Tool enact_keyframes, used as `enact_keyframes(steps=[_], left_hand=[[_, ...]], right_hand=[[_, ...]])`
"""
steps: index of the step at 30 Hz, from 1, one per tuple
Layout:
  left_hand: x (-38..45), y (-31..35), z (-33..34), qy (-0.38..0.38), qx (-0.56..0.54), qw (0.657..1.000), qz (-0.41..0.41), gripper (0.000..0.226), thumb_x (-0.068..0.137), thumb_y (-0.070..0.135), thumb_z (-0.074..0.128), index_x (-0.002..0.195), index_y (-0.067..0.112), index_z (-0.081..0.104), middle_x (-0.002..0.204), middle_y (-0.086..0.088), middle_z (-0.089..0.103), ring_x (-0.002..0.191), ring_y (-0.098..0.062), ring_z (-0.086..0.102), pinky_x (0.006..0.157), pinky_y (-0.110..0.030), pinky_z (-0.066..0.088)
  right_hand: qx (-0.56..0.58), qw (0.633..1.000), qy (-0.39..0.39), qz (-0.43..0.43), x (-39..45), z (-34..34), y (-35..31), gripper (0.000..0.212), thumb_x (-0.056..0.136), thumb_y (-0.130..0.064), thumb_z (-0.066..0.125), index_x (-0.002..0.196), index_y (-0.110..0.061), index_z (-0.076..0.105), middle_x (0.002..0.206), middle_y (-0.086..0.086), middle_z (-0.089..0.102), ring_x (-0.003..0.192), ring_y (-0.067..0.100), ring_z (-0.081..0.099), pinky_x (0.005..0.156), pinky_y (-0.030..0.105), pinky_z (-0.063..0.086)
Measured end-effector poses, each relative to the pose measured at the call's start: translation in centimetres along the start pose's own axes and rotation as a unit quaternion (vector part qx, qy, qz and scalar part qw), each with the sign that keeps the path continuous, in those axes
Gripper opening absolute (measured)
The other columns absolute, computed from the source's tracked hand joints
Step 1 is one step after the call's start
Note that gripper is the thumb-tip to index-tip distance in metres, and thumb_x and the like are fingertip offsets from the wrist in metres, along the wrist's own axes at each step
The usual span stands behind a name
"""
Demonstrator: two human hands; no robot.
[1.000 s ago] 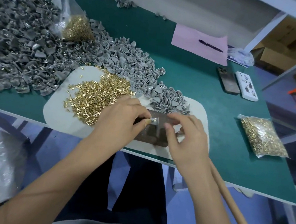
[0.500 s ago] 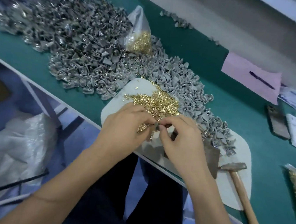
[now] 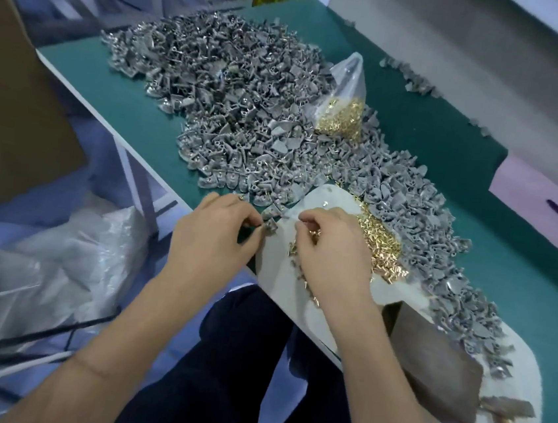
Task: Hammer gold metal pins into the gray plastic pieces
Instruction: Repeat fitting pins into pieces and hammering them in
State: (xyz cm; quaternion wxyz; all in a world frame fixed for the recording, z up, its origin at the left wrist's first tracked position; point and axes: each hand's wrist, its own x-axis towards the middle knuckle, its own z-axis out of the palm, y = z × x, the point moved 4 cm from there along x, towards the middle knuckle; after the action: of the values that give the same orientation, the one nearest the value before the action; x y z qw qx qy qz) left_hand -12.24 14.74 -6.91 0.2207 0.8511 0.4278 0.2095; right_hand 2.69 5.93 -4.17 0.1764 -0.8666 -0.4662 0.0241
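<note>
Left hand [image 3: 214, 235]: fingers pinching a gray plastic piece [image 3: 270, 227] at the white mat's [image 3: 309, 304] left edge.
Right hand [image 3: 330, 251]: fingers curling together over the gold pins [image 3: 378, 247]; grip unclear.
Hammer [image 3: 507, 413]: lying near right, beside the dark block [image 3: 434, 362].

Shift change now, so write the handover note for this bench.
Left hand: pinches one gray piece at the white mat's left edge.
Right hand: fingers curled over the loose gold pins; whether it holds a pin, cannot tell.
Hammer lies untouched beside the dark striking block at the mat's right end.
Large heap of gray pieces behind, with a bag of pins.
Left: seat pin, hammer it, repeat.
</note>
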Motion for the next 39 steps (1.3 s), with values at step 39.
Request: enact_keyframes(steps=[39], left_hand=[[2.0,19.3,9.8,-0.155,-0.021,0.953,0.259,0.015,0.09,0.046,0.067,0.101,0.038,0.064,0.099,0.021,0.061,0.092,-0.006,0.059,0.069,-0.03,0.043]], right_hand=[[0.274,0.892,0.257,0.253,-13.1,-11.2,20.4,0.021,0.095,-0.011,0.067,0.09,-0.031,0.072,0.08,-0.022,0.071,0.073,-0.005,0.063,0.072,0.011,0.047]])
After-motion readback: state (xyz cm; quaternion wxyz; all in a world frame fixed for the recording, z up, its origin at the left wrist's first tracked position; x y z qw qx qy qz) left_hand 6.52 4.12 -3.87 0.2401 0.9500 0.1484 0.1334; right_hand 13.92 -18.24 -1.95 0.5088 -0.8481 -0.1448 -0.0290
